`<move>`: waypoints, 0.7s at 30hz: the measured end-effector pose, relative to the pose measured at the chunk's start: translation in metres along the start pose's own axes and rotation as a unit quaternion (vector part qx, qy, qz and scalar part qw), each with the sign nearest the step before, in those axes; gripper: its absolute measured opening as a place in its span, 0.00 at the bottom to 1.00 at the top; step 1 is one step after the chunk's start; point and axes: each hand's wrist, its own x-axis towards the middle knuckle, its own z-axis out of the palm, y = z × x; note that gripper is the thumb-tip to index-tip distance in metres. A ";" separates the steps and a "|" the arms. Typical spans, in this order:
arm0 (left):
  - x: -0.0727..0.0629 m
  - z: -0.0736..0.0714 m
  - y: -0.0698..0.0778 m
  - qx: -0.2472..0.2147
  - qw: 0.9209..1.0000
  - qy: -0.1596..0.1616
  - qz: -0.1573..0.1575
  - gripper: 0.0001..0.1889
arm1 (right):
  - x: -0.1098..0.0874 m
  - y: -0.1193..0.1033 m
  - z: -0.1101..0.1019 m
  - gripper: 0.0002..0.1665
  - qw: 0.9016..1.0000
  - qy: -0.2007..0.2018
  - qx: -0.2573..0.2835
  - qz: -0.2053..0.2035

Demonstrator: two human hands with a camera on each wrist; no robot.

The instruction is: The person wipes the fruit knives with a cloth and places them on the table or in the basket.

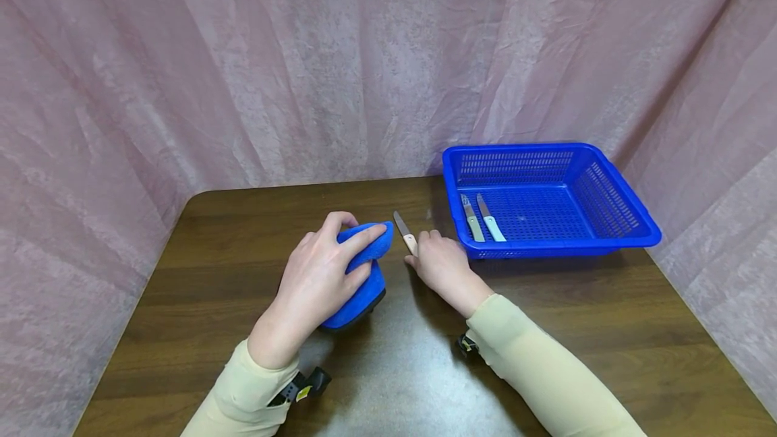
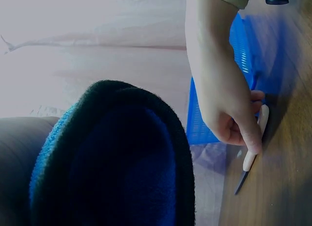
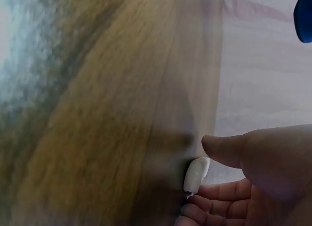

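Observation:
My left hand (image 1: pixel 318 268) grips a folded blue cloth (image 1: pixel 362 288) with a dark edge, above the table. The cloth fills much of the left wrist view. To its right, my right hand (image 1: pixel 442 263) is at the pale handle of a small knife (image 1: pixel 408 240), with the blade pointing away from me. In the left wrist view the thumb lies over that knife's handle (image 2: pixel 249 160). The right wrist view shows the handle's butt end (image 3: pixel 196 174) between thumb and curled fingers. The knife is at the tabletop, its handle partly hidden by the hand.
A blue plastic basket (image 1: pixel 552 244) stands at the back right, close beside my right hand. Inside, at its left end, lie a knife with a beige handle (image 1: pixel 475 229) and one with a pale blue handle (image 1: pixel 494 228). Pink curtains (image 1: pixel 364 73) hang behind the wooden table (image 1: pixel 200 288).

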 end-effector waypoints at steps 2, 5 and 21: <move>0.000 0.000 0.000 0.000 1.000 0.001 0.000 0.28 | 0.002 0.000 0.001 0.26 1.000 -0.003 0.000 0.003; 0.000 0.000 0.000 0.000 1.000 0.002 0.000 0.28 | 0.004 0.000 0.003 0.26 1.000 -0.006 -0.001 0.005; -0.001 0.000 -0.001 -0.001 1.000 0.007 0.007 0.28 | 0.007 -0.002 0.006 0.19 0.999 -0.034 -0.025 0.031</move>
